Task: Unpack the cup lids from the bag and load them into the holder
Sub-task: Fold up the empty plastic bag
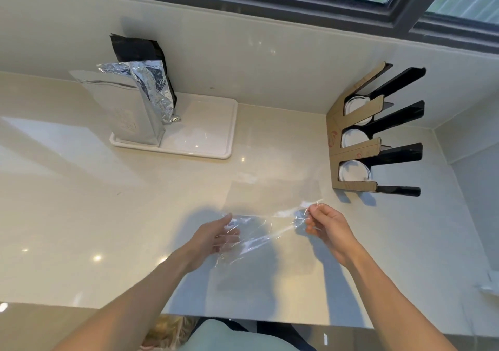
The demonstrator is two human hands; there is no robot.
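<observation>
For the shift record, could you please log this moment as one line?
left hand: holds clear bag | right hand: pinches bag | bag: looks empty | holder: lids in three slots

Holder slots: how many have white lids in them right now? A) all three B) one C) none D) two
A: white lids show in each of the three slots of the holder, while both hands hold only the clear bag, which looks empty.
</observation>
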